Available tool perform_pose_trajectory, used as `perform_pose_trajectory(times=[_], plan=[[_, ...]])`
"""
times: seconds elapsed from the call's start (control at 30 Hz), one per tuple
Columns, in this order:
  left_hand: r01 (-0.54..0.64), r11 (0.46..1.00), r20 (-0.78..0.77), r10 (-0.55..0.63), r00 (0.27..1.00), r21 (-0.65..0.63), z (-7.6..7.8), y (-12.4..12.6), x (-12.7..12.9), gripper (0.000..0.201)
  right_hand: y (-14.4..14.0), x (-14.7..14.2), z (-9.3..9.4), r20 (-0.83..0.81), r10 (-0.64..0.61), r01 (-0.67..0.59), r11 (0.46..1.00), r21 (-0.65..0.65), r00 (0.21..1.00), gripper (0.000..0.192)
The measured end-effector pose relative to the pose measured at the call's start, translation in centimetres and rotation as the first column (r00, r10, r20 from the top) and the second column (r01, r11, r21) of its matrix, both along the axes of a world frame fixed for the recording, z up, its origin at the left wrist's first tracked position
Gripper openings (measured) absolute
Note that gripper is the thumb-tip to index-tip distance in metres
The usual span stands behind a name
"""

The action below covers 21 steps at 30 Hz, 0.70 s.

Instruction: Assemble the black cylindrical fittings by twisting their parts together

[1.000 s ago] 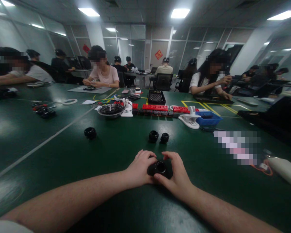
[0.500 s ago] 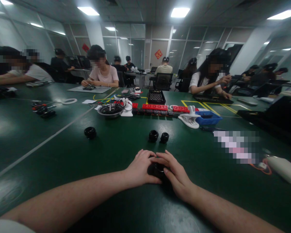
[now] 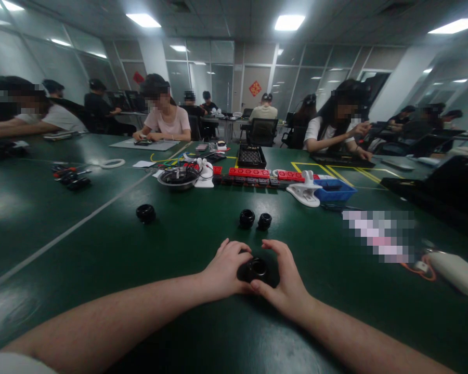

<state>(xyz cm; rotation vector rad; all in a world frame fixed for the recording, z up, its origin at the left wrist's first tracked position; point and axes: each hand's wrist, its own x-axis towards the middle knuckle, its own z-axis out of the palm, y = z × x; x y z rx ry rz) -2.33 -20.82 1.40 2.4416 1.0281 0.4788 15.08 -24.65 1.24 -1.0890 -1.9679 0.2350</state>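
Observation:
A black cable gland (image 3: 257, 266), round with a hole in its top, is between my hands just above the green table. My left hand (image 3: 229, 268) is closed round its left side, fingers behind and thumb at the near edge. On the other side my right hand (image 3: 287, 279) is open, its fingers curved and spread apart, with a gap to the part and the thumb tip close to its near side. Two similar black glands, a larger one (image 3: 247, 218) and a smaller one (image 3: 264, 221), stand beyond my hands. Another black gland (image 3: 145, 213) is farther left.
Across the table lie red blocks (image 3: 249, 172), a metal bowl (image 3: 177, 177), a white clamp (image 3: 305, 190), a blue bin (image 3: 334, 190) and a black tray (image 3: 251, 155). At right is a pale pouch (image 3: 458, 271). Several people work around the table.
My right hand has loosened from the gland, its fingers spreading away to the right and uncovering the top opening. The left hand stays in place round it.

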Motion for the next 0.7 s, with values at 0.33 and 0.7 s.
perform_pose_trajectory(times=[0.33, 0.7], plan=[[0.005, 1.0, -0.001, -0.005, 1.0, 0.016, -0.15, 0.07, 0.06, 0.046, 0.15, -0.39, 0.06, 0.038, 0.008, -0.007, 1.0, -0.013, 0.999, 0.044], [0.003, 1.0, 0.012, -0.003, 1.0, 0.011, 0.03, 0.01, 0.07, 0.056, -0.44, -0.08, 0.36, -0.086, 0.229, -0.232, 0.973, -0.016, 0.97, 0.045]])
